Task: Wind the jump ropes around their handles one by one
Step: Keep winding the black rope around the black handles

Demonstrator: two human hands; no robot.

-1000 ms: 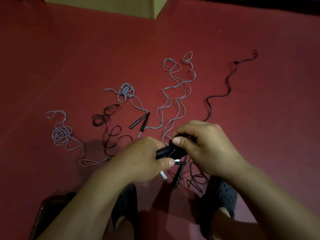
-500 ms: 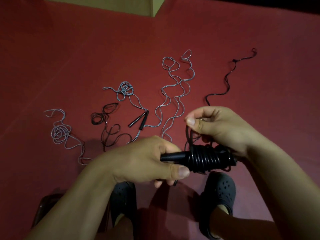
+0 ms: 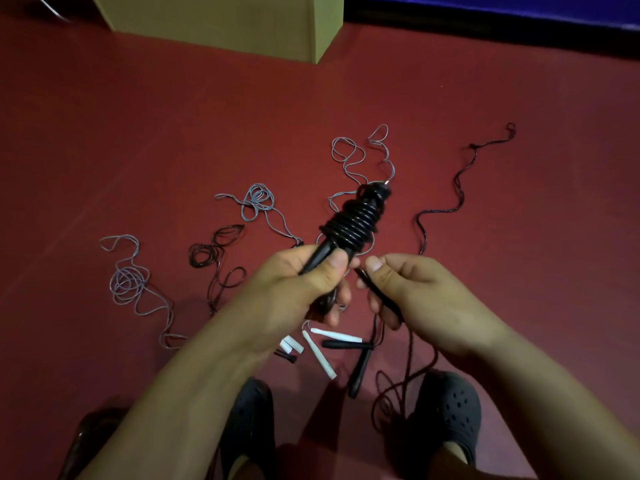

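My left hand [image 3: 304, 282] grips a black jump-rope handle whose upper part carries a thick coil of wound black rope [image 3: 356, 220], pointing up and to the right. My right hand [image 3: 412, 292] pinches a second black handle [image 3: 375, 291] just beside it, with black rope trailing down from it toward the floor. Loose ropes lie on the red floor: a grey one [image 3: 128, 282] at the left, a black one [image 3: 214, 254], a grey one [image 3: 258, 202] in the middle, another grey one [image 3: 349, 157] behind the coil, and a black strand [image 3: 460, 188] at the right.
White handles [image 3: 318, 353] and black handles [image 3: 358, 367] lie on the floor under my hands. My feet in dark clogs [image 3: 446, 410] are at the bottom. A tan box [image 3: 221, 22] stands at the back, and a blue edge [image 3: 485, 8] runs along the far right.
The wound handle has swung from lying sideways to pointing up and right. My right hand has left the coil and moved down, and now holds a second black handle.
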